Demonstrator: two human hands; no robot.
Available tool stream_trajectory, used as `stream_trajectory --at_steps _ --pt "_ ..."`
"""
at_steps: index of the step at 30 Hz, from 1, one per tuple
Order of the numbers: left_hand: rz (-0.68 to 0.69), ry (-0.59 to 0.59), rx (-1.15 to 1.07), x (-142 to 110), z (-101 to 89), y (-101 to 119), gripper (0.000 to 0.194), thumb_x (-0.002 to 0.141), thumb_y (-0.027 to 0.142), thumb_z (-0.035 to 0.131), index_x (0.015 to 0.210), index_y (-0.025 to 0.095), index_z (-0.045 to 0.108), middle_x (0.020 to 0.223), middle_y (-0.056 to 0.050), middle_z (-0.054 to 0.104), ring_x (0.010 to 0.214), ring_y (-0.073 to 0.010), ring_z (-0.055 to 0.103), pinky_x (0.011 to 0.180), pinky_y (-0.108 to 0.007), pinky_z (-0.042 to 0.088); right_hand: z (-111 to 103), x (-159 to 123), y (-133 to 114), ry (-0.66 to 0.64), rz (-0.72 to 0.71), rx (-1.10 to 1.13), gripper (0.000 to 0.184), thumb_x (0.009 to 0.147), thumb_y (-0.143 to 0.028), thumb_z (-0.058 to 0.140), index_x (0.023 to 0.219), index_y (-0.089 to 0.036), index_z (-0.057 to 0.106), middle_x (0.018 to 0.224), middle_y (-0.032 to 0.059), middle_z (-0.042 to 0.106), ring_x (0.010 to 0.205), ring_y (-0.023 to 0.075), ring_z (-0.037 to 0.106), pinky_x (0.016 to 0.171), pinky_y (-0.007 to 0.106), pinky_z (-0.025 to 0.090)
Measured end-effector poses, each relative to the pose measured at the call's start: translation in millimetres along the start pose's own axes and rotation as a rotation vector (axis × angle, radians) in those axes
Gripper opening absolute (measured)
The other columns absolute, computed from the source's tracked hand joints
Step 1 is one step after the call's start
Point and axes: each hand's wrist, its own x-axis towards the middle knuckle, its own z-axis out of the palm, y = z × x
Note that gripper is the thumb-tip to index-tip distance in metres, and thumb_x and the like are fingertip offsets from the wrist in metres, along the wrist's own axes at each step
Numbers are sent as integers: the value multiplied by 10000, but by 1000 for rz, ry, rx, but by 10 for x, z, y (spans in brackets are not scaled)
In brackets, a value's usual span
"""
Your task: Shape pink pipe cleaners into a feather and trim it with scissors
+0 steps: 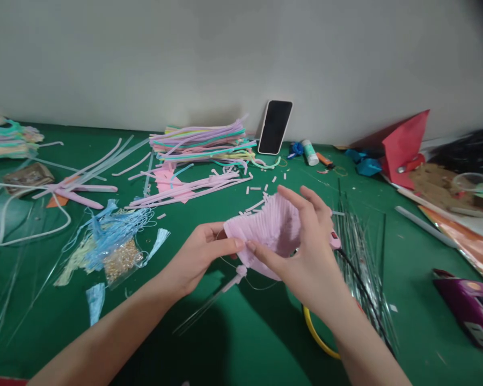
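The pale pink ribbed piece point(271, 225) is held above the green table point(241, 343), directly in front of the person, between both hands. The left hand point(203, 247) pinches its left edge, the thumb lying on the near face and the forefinger partly hidden behind. The right hand point(306, 252) stands over its right portion: the thumb tip rests on the piece close to the left thumb, and the forefinger is spread wide from it, near the upper edge. Whether the right fingers grip firmly cannot be determined.

A pink knot point(240, 272) with thin clear rods attached is located just below the piece. Small pink offcuts point(255, 188) lie beyond it.

To the left are blue tassels point(118, 228) and a clear bag of gold beads point(123, 262). A bundle of coloured fuzzy stems point(201, 140) lies at the back, beside a phone point(275, 127) leaning against the wall point(185, 59). A purple device point(469, 305) sits at far right.
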Motion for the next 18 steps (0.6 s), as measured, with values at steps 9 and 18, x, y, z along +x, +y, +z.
stream_trajectory --at_steps 9,18 --pt "-30 -1 37 7 -23 4 189 741 303 739 836 139 729 789 -65 696 754 -197 621 767 -310 474 14 15 1 17 7 121 722 636 -420 779 1291 -343 485 1386 89 418 1310 355 334 1037 606 261" --pt "-9 38 96 25 -18 6 190 756 291 745 885 151 733 853 -57 714 791 -185 639 767 -288 503 10 -13 -7 30 29 43 754 642 -411 755 1328 -299 464 1228 97 496 1184 336 418 996 575 309"
